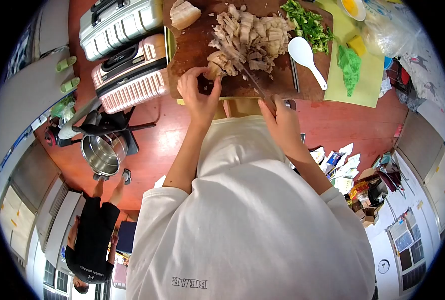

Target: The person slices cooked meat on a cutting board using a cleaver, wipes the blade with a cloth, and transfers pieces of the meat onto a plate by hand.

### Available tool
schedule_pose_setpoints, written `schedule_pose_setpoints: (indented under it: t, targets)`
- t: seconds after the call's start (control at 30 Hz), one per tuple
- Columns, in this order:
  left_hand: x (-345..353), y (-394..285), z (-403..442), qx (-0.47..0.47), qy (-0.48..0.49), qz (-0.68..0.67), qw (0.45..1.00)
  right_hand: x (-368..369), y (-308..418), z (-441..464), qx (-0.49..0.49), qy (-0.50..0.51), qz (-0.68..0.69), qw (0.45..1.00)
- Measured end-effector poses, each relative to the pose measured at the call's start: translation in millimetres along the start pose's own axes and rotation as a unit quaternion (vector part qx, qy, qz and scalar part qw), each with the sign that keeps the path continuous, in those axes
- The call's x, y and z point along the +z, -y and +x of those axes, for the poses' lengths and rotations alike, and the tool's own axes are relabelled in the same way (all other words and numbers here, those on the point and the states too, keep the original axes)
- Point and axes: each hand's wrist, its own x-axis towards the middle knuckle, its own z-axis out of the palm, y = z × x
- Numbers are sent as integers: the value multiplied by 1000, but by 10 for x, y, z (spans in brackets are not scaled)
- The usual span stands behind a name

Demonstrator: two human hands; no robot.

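My right hand [281, 122] grips the handle of a kitchen knife [247, 73], whose blade slants up and left across the wooden cutting board [312, 75]. My left hand [198, 97] curves its thumb and fingers around a small chunk of cooked meat [221, 65] beside the blade, at the board's near edge. Just beyond lies a large heap of sliced meat [252, 32]. A bigger uncut piece of meat [184, 14] rests at the board's far left corner. Chopped green peppers [307, 25] are piled at the right, near a white spoon [302, 54] and dark chopsticks [294, 74].
Right of the board are a green plastic bag [349, 67], a yellow sponge [356, 45] and a bowl [351, 7]. Two suitcases [132, 75] stand at the left, with a steel pot [102, 155] below them. A person in black [95, 235] is at lower left.
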Motion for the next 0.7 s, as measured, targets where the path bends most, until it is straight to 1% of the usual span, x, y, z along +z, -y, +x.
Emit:
schedule_pose_setpoints:
  t: [0.07,0.13,0.23,0.27,0.33,0.43,0.53,0.63,0.7]
  targets:
    - [23,37,-1,7,5,-3,1000,-24,-20,-55,-13,5,-20,1000]
    - [54,67,-8,13,10,-6,1000,-45,-46,-119,8,67,-60,996]
    - [80,117,-36,12,0,-3,1000,-94,-72,-201,6,86,-80,993]
    - [80,143,-43,16,-1,2,1000,-96,-85,-210,7,86,-79,993]
    - [86,144,-45,20,1,4,1000,-102,-110,-235,-21,84,-95,992]
    - [85,122,-30,18,0,-2,1000,-97,-88,-189,-5,105,-114,988]
    - [76,104,-28,14,4,-1,1000,-74,-48,-162,1,111,-96,989]
    - [86,102,-27,10,7,-6,1000,0,41,-89,19,111,-97,989]
    - [95,112,-33,-4,-2,-21,1000,53,72,-58,12,104,-97,990]
